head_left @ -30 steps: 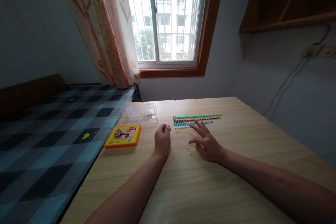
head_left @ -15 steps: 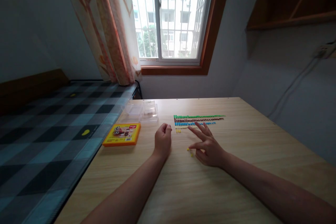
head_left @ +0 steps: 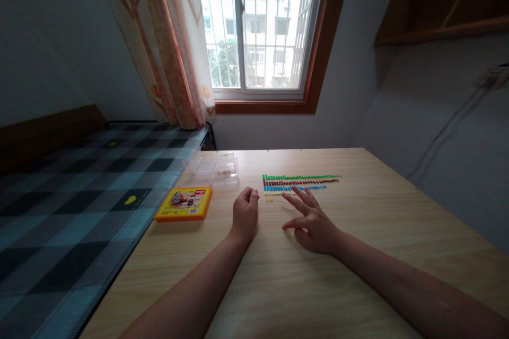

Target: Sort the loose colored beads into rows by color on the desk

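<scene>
My left hand (head_left: 245, 214) rests on the table as a closed fist; its inside is hidden. To its right, my right hand (head_left: 315, 225) has its fingers spread, one fingertip down on the tabletop. A small yellow piece (head_left: 288, 234) shows beside that fingertip, partly covered. Beyond the hands lie rows of tiny building pieces: a green row (head_left: 274, 176) farthest off, then a dark brown row (head_left: 274, 183) and a blue row (head_left: 272, 188). Nearer is a faint pale row, partly behind my right fingers, and a few yellow pieces (head_left: 269, 199).
A flat yellow and orange box (head_left: 183, 204) lies at the table's left side. Clear plastic trays (head_left: 226, 170) stand behind it. The wooden table (head_left: 382, 196) runs to the wall below a window. A checked bed (head_left: 75, 222) adjoins on the left.
The fingertip of my right hand has shifted slightly left and down, and the yellow piece that showed at its tip is now out of sight. My left fist stays put.
</scene>
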A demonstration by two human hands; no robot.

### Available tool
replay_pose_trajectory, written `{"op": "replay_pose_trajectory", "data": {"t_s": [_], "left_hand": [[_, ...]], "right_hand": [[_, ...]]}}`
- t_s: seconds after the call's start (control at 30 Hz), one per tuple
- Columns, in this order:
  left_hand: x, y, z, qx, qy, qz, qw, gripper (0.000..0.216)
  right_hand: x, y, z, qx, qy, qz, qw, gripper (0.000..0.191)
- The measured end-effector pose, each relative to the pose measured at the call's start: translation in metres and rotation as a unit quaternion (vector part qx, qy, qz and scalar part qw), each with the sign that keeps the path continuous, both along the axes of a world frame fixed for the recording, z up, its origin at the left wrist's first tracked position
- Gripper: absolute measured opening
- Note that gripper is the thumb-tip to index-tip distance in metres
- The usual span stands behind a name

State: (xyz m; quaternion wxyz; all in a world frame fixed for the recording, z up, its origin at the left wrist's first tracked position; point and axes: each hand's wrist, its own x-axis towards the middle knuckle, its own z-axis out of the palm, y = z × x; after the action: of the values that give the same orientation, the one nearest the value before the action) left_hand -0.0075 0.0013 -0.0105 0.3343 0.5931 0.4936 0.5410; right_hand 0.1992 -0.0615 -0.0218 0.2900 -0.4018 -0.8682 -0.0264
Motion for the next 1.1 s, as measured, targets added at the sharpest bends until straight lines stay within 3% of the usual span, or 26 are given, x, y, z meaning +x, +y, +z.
{"op": "replay_pose_trajectory", "data": {"t_s": [0.57, 1.1], "left_hand": [[-0.0001, 0.0009, -0.0005, -0.005, 0.001, -0.002, 1.000, 0.027], [0.0003, 0.0021, -0.0032, 0.005, 0.002, -0.008, 1.000, 0.028]], "right_hand": [[0.0006, 0.0051, -0.0052, -0.018, 0.031, -0.062, 0.997, 0.041], [-0.0028, 0.0096, -0.0030, -0.032, 0.027, -0.069, 0.997, 0.014]]}}
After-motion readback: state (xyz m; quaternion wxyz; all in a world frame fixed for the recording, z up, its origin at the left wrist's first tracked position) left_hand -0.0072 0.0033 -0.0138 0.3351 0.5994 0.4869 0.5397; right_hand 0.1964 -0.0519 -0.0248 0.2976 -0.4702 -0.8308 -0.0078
